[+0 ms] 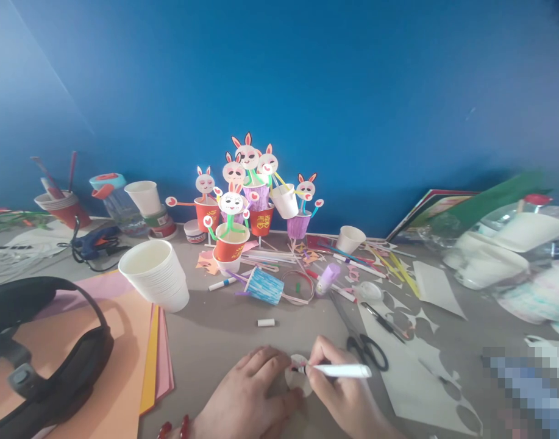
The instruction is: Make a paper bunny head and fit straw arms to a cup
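A small white paper disc [298, 381] lies on the table between my hands, with a few marks on it. My left hand [249, 393] rests flat with fingers stretched out, pressing the disc's left edge. In my right hand [331, 384] a white marker [345, 370] is pinched, its dark tip touching the disc. A white marker cap [266, 322] lies on the table just beyond. To the right of my right hand are black-handled scissors [368, 352] and a white paper sheet [411, 384] with round holes cut in it.
Paper-cup rabbit figures [232, 213] stand by the blue wall. A stack of white cups [155, 274], coloured paper [124, 341] and a black headset [78, 360] are at left. A blue-striped cup [264, 286] lies on its side. Plastic-wrapped cups [494, 259] sit at right.
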Available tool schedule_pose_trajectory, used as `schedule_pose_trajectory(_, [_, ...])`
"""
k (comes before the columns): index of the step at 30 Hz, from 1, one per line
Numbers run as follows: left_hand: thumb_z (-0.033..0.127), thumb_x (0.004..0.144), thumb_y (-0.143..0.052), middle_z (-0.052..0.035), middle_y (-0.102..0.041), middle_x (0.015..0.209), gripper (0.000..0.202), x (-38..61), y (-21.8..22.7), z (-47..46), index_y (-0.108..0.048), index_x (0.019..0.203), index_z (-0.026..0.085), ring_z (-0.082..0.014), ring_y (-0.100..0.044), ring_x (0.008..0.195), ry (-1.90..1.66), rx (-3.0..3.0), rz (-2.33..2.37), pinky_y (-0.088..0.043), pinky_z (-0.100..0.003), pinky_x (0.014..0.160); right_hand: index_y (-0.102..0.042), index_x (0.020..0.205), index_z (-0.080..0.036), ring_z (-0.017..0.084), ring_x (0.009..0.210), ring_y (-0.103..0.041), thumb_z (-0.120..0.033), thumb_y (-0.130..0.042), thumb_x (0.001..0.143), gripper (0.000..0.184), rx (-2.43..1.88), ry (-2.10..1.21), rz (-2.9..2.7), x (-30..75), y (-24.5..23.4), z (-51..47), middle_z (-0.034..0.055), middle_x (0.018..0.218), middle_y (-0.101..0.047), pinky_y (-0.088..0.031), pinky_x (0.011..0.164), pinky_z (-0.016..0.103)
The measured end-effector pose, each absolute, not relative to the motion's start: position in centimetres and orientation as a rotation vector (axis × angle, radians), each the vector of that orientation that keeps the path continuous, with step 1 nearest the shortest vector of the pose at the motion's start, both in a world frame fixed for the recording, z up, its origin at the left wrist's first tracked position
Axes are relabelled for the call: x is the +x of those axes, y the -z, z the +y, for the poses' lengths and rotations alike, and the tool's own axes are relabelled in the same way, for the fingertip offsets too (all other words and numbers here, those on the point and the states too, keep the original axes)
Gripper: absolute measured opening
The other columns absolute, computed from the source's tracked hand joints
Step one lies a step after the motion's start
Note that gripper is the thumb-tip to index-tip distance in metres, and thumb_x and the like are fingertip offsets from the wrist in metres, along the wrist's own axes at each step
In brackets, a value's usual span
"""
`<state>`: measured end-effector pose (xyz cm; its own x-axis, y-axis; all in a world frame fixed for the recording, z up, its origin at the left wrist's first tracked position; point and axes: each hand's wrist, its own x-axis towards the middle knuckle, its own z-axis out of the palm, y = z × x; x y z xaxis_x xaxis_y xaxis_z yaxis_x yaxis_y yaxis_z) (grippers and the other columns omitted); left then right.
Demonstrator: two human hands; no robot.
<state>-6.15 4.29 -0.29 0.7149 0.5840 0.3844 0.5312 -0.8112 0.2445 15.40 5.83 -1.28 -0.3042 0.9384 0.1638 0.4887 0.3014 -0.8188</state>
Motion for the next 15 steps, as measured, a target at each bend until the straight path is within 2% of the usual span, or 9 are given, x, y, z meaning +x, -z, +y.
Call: schedule_pose_trajectory(15, [0.025, 0.093, -0.058, -0.0083, -0.066, 0.120, 0.025, -6.06, 0.19, 4.27, -0.067, 0.116, 0.029, -0.0261, -0.061, 0.112, -0.691, 2.811, 0.935, -0.060, -0.041, 0.088, -0.038, 0.068, -0.025, 0.013, 0.052, -0.041, -0.024, -0.047, 0.088, 0.022, -1.279, -0.921, -1.893, 15.33, 1.18, 5.70, -0.0075, 0.058, -0.039, -0.033, 0.050, 0.023])
